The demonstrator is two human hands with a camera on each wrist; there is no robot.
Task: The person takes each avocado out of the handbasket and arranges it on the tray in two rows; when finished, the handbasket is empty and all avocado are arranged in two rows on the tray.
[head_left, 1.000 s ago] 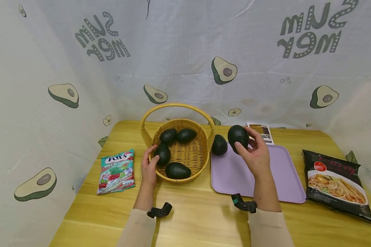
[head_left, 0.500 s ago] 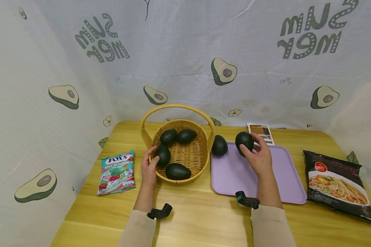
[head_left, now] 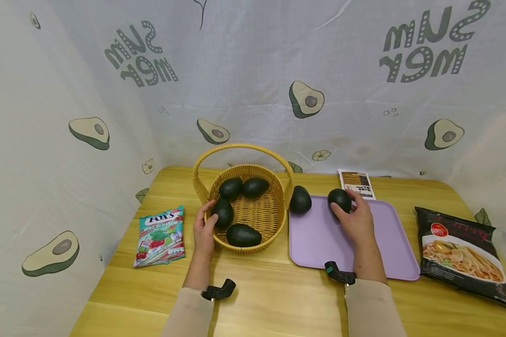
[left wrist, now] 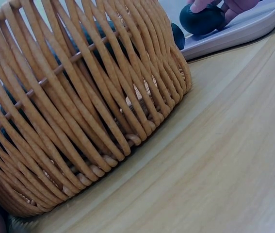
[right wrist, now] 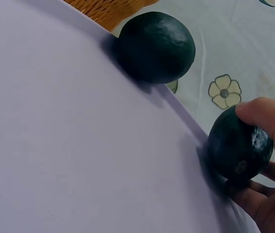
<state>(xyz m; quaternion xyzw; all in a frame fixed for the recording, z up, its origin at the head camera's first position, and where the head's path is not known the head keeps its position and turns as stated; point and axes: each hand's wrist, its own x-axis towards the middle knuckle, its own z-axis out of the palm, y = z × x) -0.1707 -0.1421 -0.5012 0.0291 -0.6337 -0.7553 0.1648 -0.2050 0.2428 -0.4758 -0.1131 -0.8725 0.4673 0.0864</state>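
Observation:
Thumb and fingers of my right hand (head_left: 356,219) hold a dark green avocado (head_left: 339,200) at the far edge of the lilac tray (head_left: 320,248). In the right wrist view this avocado (right wrist: 239,145) sits low at the tray's rim, thumb on top and fingertips beneath. Another avocado (head_left: 300,200) lies at the tray's far left corner. My left hand (head_left: 203,229) grips the left side of the yellow wicker basket (head_left: 259,215), thumb over its rim. Inside the basket lie several avocados (head_left: 243,235), one of them (head_left: 222,213) beside that thumb.
A Fox's candy bag (head_left: 160,237) lies left of the basket. A black noodle packet (head_left: 464,255) is on the right, close to the tray. Behind the tray lies a small printed packet (head_left: 357,183). The basket's tall handle (head_left: 242,146) arches upward; a printed curtain (head_left: 253,70) hangs behind the table.
My right hand has moved right and lowered its avocado from above the tray to the tray's far edge. The left hand has stayed at the basket.

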